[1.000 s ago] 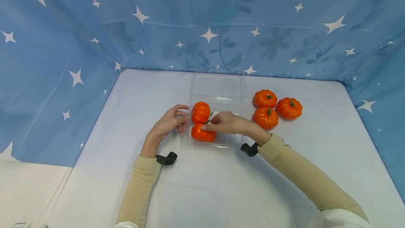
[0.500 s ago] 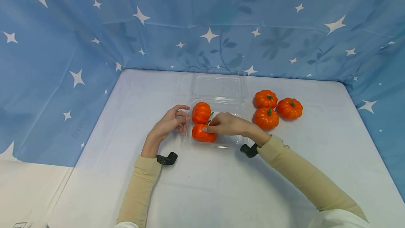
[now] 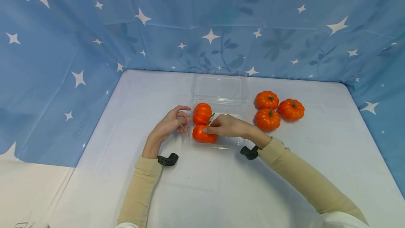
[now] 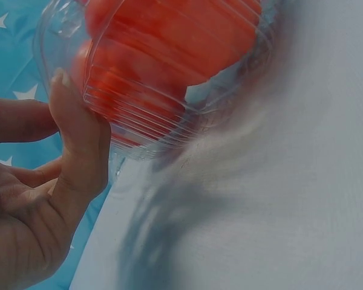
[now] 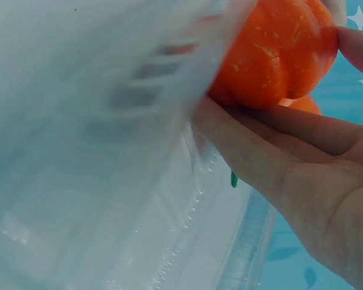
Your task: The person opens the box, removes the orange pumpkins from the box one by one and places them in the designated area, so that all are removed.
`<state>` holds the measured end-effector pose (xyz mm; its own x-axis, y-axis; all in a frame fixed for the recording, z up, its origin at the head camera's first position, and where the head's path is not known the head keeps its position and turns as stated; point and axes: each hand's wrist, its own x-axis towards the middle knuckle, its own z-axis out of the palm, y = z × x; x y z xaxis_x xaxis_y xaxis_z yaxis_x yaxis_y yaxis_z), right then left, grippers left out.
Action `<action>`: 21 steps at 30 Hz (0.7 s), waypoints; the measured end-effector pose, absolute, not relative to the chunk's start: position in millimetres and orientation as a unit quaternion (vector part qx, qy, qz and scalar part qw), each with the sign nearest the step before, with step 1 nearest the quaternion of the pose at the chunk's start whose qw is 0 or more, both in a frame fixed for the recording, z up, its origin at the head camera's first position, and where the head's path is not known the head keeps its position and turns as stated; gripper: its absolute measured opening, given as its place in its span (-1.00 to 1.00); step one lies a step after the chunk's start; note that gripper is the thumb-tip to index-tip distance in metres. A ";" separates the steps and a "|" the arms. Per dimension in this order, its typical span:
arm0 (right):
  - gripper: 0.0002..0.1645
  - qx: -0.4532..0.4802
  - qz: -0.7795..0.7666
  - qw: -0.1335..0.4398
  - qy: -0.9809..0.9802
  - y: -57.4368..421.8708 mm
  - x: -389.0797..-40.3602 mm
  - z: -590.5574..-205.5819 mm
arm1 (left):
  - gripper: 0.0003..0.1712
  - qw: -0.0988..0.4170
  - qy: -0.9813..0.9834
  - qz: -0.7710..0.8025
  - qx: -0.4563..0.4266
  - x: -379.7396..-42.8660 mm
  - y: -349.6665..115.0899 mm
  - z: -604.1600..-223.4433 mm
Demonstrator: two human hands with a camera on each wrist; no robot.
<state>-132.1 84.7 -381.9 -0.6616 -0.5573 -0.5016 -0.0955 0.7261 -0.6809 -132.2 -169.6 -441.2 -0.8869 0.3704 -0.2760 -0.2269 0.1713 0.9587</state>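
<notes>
A clear plastic clamshell container (image 3: pixel 231 140) lies with its lid (image 3: pixel 218 86) folded back. Two small orange pumpkins sit in its left half: a rear pumpkin (image 3: pixel 202 113) and a front pumpkin (image 3: pixel 200 134). My right hand (image 3: pixel 229 126) reaches in from the right and grips the front pumpkin, thumb on one side and fingers on the other, as the right wrist view also shows. At the container's left wall, my left hand (image 3: pixel 169 124) holds the rim between thumb and bent fingers. In the left wrist view the thumb (image 4: pixel 78 133) lies against the ribbed plastic; the index fingertip is hidden.
Right of the container stand three more pumpkins: a rear one (image 3: pixel 267 100), a front one (image 3: pixel 267 119) and a right-hand one (image 3: pixel 291 109). A white cloth (image 3: pixel 202 192) covers the table. Blue star-patterned curtain (image 3: pixel 158 31) hangs behind and at both sides.
</notes>
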 end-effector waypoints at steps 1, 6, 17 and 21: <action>-0.55 -0.194 -0.316 0.362 0.855 85.1 -132.1 -381.9 | -0.43 0.233 0.729 0.642 0.050 -132.1 -169.6 -441.5; -0.56 -0.211 -0.314 0.355 0.855 87.3 -131.9 -379.0 | -0.43 0.233 0.727 0.644 0.047 -132.1 -170.9 -442.6; -0.58 -0.210 -0.335 0.343 0.852 99.3 -125.8 -371.2 | -0.41 0.232 0.728 0.644 0.048 -132.6 -171.1 -442.5; -0.57 -0.216 -0.338 0.328 0.855 104.7 -122.8 -369.1 | -0.40 0.233 0.728 0.643 0.046 -132.7 -170.9 -443.2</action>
<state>-122.8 104.7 -369.1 -0.6919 -0.5911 -0.4146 -0.1472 0.6777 -0.7204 -132.7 -170.9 -443.2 -0.8869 0.3673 -0.2803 -0.2327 0.1692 0.9577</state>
